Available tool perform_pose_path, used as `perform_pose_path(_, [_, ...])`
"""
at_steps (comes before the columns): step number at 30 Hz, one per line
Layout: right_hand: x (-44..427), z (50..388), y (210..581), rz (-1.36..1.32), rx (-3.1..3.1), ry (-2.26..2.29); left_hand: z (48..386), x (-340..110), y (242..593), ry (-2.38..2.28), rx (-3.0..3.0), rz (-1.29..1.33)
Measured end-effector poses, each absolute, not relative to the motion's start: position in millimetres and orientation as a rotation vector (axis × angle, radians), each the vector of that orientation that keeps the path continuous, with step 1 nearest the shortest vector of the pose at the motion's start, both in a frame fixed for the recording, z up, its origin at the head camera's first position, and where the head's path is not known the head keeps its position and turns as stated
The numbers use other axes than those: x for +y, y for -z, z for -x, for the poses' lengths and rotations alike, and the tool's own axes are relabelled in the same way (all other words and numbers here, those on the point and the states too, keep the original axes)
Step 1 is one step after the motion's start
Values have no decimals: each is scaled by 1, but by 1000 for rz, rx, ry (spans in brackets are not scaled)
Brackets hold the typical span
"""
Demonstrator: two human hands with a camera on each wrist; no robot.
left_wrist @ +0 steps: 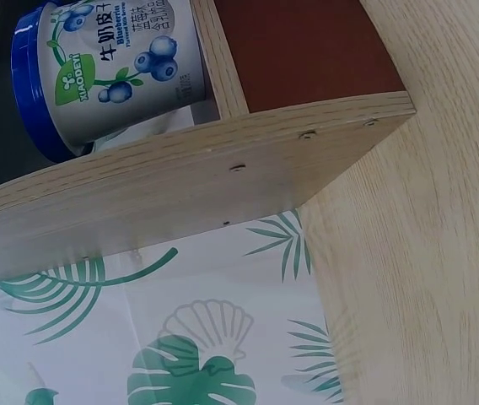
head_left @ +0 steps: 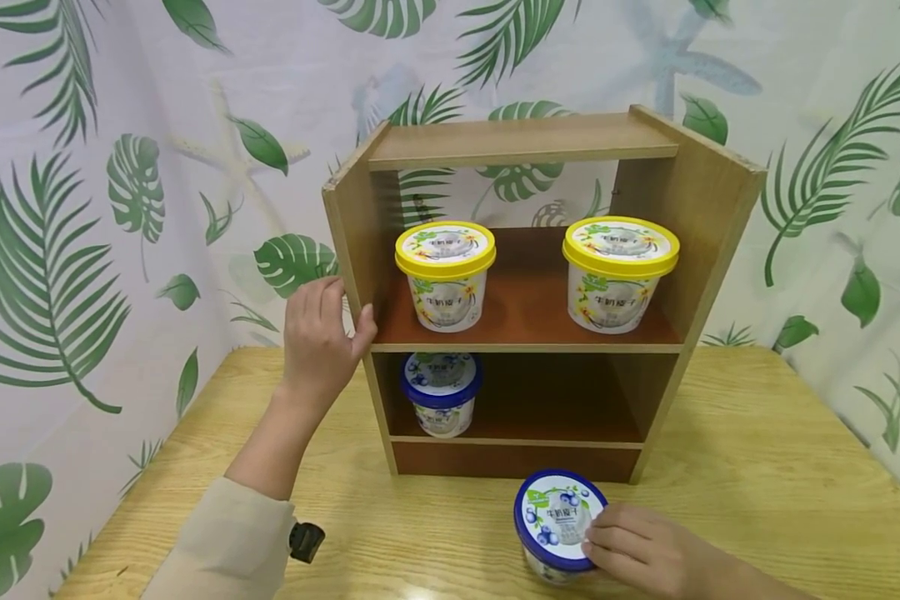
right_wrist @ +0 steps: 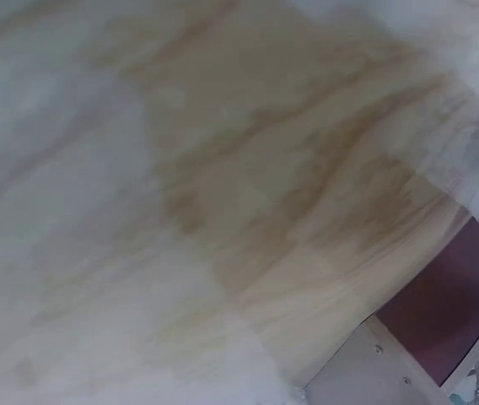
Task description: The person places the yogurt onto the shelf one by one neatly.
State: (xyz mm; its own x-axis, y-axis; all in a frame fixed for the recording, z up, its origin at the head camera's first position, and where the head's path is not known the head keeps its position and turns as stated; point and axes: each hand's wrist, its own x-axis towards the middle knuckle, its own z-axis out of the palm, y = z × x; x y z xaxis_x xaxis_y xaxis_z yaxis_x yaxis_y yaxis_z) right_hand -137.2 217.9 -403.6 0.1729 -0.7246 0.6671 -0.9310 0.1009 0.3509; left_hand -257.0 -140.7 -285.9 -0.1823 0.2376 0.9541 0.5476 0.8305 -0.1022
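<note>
A small wooden shelf unit stands on the table. My left hand holds its left side panel, with the thumb at the front edge. Low in front of the shelf, my right hand grips a blue-lidded tub with blueberries pictured on it, the fingers over the lid's right edge; the thumb is hidden. Another blue-lidded tub sits at the left of the lower compartment, and its printed side fills a corner of the left wrist view. Two yellow-lidded tubs, one left and one right, stand on the upper board.
The light wooden table extends around the shelf. A leaf-patterned cloth hangs behind and beside it. In the right wrist view, the tabletop takes up most of the picture, with the shelf's red-brown base panel at the lower right.
</note>
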Motion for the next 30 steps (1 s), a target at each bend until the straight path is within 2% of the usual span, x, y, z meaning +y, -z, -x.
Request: perform_pose_path(30, [227,135,402,-1598,-1530,-438,258,-142,286,320,-1766,605])
